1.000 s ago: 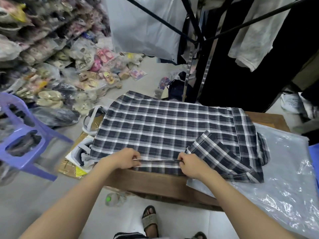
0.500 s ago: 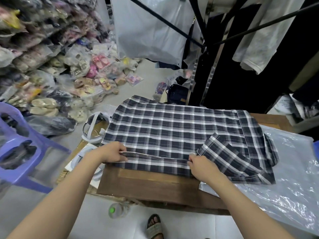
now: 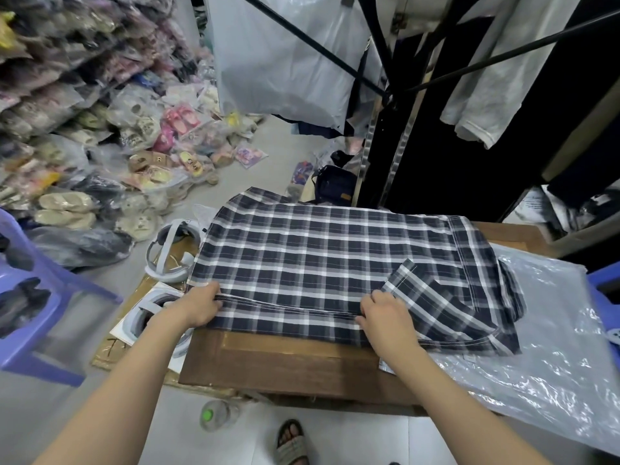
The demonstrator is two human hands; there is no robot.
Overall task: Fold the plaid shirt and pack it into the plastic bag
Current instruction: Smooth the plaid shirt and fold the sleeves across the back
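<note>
The dark blue and white plaid shirt (image 3: 328, 256) lies spread flat on the brown wooden table (image 3: 285, 360). Its sleeve is folded across the right part. My left hand (image 3: 198, 305) pinches the shirt's near folded edge at the left corner. My right hand (image 3: 385, 317) pinches the same edge further right, beside the sleeve cuff. The edge runs taut between the two hands. The clear plastic bag (image 3: 550, 337) lies flat on the table to the right, partly under the shirt's right end.
A purple plastic stool (image 3: 30, 297) stands at the left. White round boxes (image 3: 167, 256) sit beside the table's left end. Bagged sandals (image 3: 100, 162) pile on the floor at the far left. A clothes rack (image 3: 385, 95) stands behind. A bottle (image 3: 214, 414) lies under the table.
My hands have spread apart along the shirt's near edge: the left slid to the left corner, the right stayed near the sleeve. The folded strip is now longer and flatter.
</note>
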